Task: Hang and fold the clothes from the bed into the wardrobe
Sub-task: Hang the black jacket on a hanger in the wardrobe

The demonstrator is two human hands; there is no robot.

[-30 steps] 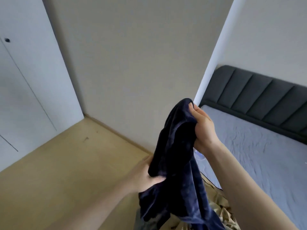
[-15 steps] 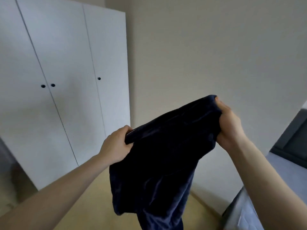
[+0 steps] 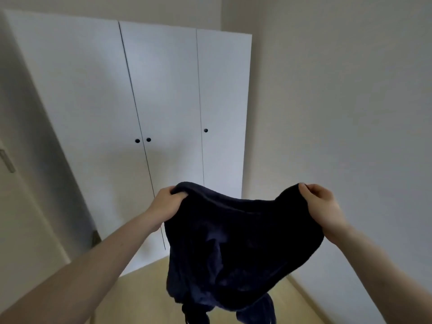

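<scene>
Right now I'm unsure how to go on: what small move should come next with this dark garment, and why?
Probably free one hand to open a door: both the left hand and right hand grip the dark garment spread between them, while the white wardrobe ahead has all doors closed.

Colours by the wardrobe

The wardrobe [image 3: 163,101] was plain white, with three small black round knobs [image 3: 148,139] on its doors. The garment [image 3: 233,242] held up in front of it was dark navy, almost black in the folds, with no pattern. The wall [image 3: 339,113] to the wardrobe's right was a flat beige-grey, the floor [image 3: 145,288] below it a pale yellow wood tone, and the door [image 3: 23,218] to its left cream.
</scene>
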